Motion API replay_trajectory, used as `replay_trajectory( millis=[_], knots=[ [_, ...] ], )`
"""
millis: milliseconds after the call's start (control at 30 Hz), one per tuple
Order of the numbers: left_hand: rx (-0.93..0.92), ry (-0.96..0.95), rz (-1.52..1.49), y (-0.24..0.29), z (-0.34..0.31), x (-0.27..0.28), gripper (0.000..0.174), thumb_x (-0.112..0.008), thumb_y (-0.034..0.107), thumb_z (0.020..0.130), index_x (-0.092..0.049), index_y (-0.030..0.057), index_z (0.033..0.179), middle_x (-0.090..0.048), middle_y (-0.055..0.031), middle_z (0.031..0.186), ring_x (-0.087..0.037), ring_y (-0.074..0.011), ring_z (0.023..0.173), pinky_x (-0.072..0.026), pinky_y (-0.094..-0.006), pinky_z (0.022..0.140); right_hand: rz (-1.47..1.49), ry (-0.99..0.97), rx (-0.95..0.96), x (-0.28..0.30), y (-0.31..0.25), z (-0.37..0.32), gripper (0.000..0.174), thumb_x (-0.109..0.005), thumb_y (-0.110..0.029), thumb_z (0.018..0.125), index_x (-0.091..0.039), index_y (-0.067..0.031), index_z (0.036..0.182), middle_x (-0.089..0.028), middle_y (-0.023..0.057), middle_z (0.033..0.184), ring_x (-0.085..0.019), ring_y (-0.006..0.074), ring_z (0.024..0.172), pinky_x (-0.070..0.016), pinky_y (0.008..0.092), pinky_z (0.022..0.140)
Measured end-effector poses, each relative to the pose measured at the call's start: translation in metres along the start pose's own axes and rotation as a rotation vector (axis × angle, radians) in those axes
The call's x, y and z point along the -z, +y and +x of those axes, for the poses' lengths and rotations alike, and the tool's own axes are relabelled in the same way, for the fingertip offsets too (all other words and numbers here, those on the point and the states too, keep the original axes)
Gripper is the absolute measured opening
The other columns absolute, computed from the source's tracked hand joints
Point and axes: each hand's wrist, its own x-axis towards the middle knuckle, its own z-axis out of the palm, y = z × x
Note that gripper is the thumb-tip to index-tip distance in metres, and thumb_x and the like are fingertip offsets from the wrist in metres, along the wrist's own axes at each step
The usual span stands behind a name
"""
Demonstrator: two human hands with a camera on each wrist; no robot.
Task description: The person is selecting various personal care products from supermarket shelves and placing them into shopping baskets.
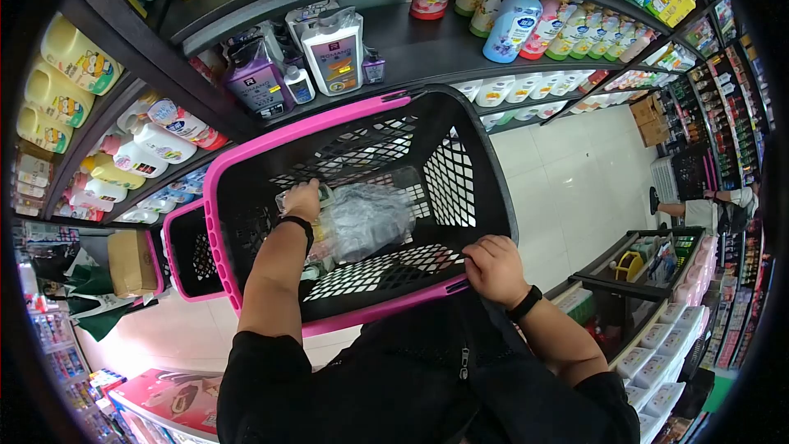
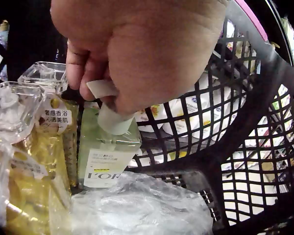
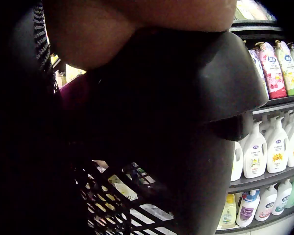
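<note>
In front of the person stands a black mesh shopping basket (image 1: 491, 173) with pink handles. Inside it, the left hand (image 1: 302, 200) holds the white pump head of a pale green pump bottle (image 2: 110, 147), thumb and fingers bent around the pump. Bottles of yellow liquid with clear caps (image 2: 51, 132) stand beside the green one. Crumpled clear plastic wrapping (image 1: 366, 218) lies in the middle of the basket, close to that hand. At the basket's near right corner, the right hand (image 1: 497, 270) grips the black rim, its fingers bent over the edge.
Shelves behind the basket carry purple and white bottles (image 1: 333, 53) and a row of coloured bottles (image 1: 542, 29). A second pink-rimmed basket (image 1: 185, 255) sits at left. Tiled floor (image 1: 559, 189) runs along the right, where another person (image 1: 707, 212) is partly visible.
</note>
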Motion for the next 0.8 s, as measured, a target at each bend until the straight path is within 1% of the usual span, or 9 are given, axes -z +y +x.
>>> replay_trajectory(
  millis=[300, 400, 433, 500, 567, 633, 700, 733, 800],
  knots=[
    [-0.066, 0.148, -0.031, -0.011, -0.007, -0.014, 0.032, -0.054, 0.019, 0.089, -0.058, 0.0092, 0.12, -0.068, -0.0154, 0.106, -0.066, -0.0361, 0.101, -0.0475, -0.0497, 0.092, 0.007, -0.052, 0.052, -0.002, 0.008, -0.005, 0.015, -0.071, -0.013, 0.077, -0.067, -0.0084, 0.091, -0.065, 0.0082, 0.084, -0.064, 0.028, 0.085, -0.0488, 0.0414, 0.077],
    [-0.023, 0.281, -0.062, 0.001, -0.017, -0.008, 0.04, -0.056, 0.02, 0.088, -0.056, 0.0075, 0.125, -0.065, -0.0189, 0.112, -0.064, -0.0382, 0.106, -0.0466, -0.0493, 0.095, 0.016, -0.016, 0.086, -0.003, 0.011, -0.008, 0.015, -0.069, -0.017, 0.08, -0.066, -0.0082, 0.093, -0.064, 0.0083, 0.082, -0.063, 0.0292, 0.086, -0.0482, 0.0418, 0.078],
    [-0.015, 0.298, -0.052, 0.006, -0.022, 0.0, 0.043, -0.058, 0.021, 0.087, -0.055, 0.0068, 0.127, -0.064, -0.0201, 0.114, -0.063, -0.039, 0.108, -0.0461, -0.0491, 0.097, 0.018, -0.091, 0.053, 0.0, 0.01, -0.008, 0.016, -0.069, -0.017, 0.081, -0.066, -0.0088, 0.095, -0.065, 0.0082, 0.084, -0.064, 0.0288, 0.088, -0.048, 0.0417, 0.079],
    [-0.007, 0.206, -0.076, 0.02, -0.034, 0.026, 0.045, -0.063, 0.026, 0.085, -0.056, 0.0054, 0.125, -0.063, -0.0221, 0.118, -0.061, -0.0417, 0.112, -0.0458, -0.0507, 0.099, 0.078, -0.079, 0.064, 0.002, 0.011, -0.008, 0.017, -0.068, -0.017, 0.082, -0.065, -0.0095, 0.097, -0.065, 0.0073, 0.084, -0.064, 0.0297, 0.089, -0.048, 0.0426, 0.079],
    [-0.067, 0.009, -0.174, 0.024, -0.026, 0.032, 0.051, -0.069, 0.032, 0.083, -0.059, 0.0025, 0.124, -0.063, -0.0256, 0.12, -0.061, -0.0437, 0.113, -0.0477, -0.0503, 0.098, 0.247, -0.198, 0.095, 0.009, 0.022, -0.005, 0.018, -0.068, -0.018, 0.086, -0.064, -0.0089, 0.101, -0.066, 0.0092, 0.091, -0.064, 0.0314, 0.093, -0.0489, 0.0437, 0.083],
    [-0.284, -0.072, -0.342, 0.042, -0.045, 0.062, 0.053, -0.07, 0.035, 0.083, -0.062, -0.0002, 0.122, -0.064, -0.0281, 0.119, -0.062, -0.0433, 0.112, -0.05, -0.0485, 0.096, 0.395, -0.113, 0.178, 0.019, 0.039, 0.006, 0.024, -0.067, -0.019, 0.09, -0.063, -0.0042, 0.108, -0.063, 0.0152, 0.111, -0.06, 0.0342, 0.107, -0.0496, 0.0433, 0.092],
    [-0.494, -0.023, -0.419, 0.057, -0.061, 0.066, 0.058, -0.071, 0.04, 0.084, -0.062, -0.0011, 0.124, -0.067, -0.0273, 0.116, -0.064, -0.042, 0.109, -0.051, -0.0463, 0.094, 0.497, -0.044, 0.104, 0.045, 0.06, 0.027, 0.023, -0.067, -0.014, 0.089, -0.062, -0.0033, 0.109, -0.062, 0.0152, 0.111, -0.059, 0.035, 0.107, -0.0497, 0.042, 0.092],
    [-0.516, -0.035, -0.432, 0.072, -0.077, 0.083, 0.058, -0.07, 0.041, 0.085, -0.062, -0.0006, 0.124, -0.067, -0.0263, 0.116, -0.064, -0.0421, 0.109, -0.051, -0.0463, 0.094, 0.378, 0.048, 0.126, 0.049, 0.082, 0.039, 0.026, -0.067, -0.011, 0.088, -0.061, -0.0032, 0.112, -0.062, 0.0153, 0.113, -0.059, 0.0344, 0.107, -0.05, 0.0415, 0.09],
    [-0.547, -0.034, -0.489, 0.104, -0.118, 0.101, 0.058, -0.07, 0.043, 0.086, -0.062, -0.0001, 0.124, -0.067, -0.0255, 0.116, -0.064, -0.0419, 0.109, -0.0511, -0.0457, 0.093, 0.432, 0.121, 0.022, 0.076, 0.127, 0.07, 0.032, -0.068, -0.011, 0.086, -0.059, -0.0034, 0.116, -0.061, 0.0155, 0.115, -0.058, 0.0335, 0.107, -0.0505, 0.0411, 0.087]
  ],
)
